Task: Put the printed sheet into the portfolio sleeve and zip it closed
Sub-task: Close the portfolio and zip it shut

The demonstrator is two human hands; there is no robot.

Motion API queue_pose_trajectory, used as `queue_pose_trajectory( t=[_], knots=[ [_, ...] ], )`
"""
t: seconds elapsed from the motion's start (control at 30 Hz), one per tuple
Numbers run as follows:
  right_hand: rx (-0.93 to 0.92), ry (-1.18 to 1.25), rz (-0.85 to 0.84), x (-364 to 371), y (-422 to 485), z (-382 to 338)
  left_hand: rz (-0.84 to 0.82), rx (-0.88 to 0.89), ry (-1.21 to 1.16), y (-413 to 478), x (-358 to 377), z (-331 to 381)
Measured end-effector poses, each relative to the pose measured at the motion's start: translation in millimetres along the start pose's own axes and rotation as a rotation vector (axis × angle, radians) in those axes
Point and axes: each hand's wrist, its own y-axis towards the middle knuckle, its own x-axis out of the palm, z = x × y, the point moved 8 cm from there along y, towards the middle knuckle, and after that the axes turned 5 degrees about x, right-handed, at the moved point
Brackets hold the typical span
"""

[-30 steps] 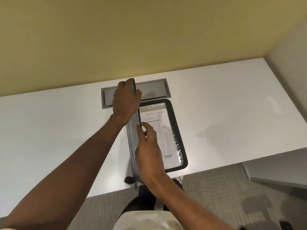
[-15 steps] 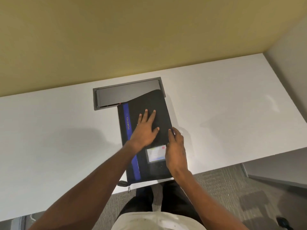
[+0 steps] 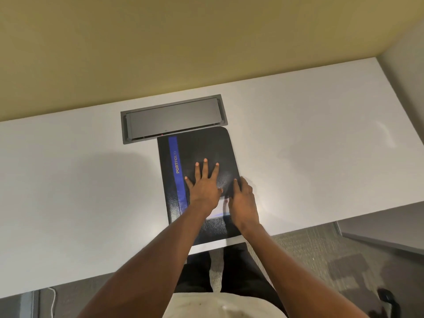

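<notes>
A black portfolio with a blue stripe lettered PORTFOLIO lies closed and flat on the white desk, its near end at the desk's front edge. My left hand lies flat on the cover with fingers spread. My right hand rests at the cover's right edge, fingertips on the black surface, partly covering a small label window. The printed sheet is hidden inside. I cannot see the zip or its pull.
A grey hinged cable hatch is set into the desk just behind the portfolio. A yellow wall rises behind the desk, a grey wall at the right. Carpet and my dark trousers show below the desk's front edge.
A second ago the cover stood upright with the sheet visible inside. It has been folded shut. My left hand now presses flat on the cover; my right hand moved to its right edge.
</notes>
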Motion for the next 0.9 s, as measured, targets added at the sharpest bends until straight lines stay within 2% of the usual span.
queue_pose_trajectory(
  t=[0.17, 0.33, 0.4, 0.53, 0.63, 0.9],
  knots=[
    [-0.064, -0.197, -0.02, 7, 0, 1, 0.003, -0.001, 0.013, 3, 5, -1],
    [-0.077, -0.28, -0.061, 7, -1, 1, 0.051, 0.008, -0.011, -7, 3, -6],
    [-0.075, -0.275, -0.045, 4, -5, 0, 0.091, 0.006, -0.026, -17, 5, -10],
    [-0.11, -0.193, 0.092, -1, -26, -15, 0.248, 0.049, -0.091, -42, 2, -16],
    [-0.185, -0.156, 0.14, 11, -56, -33, 0.326, 0.094, -0.11, -73, 6, -26],
    [-0.443, -0.14, 0.024, 80, -133, -78, 0.372, 0.112, -0.093, -165, 39, -107]
  ],
)
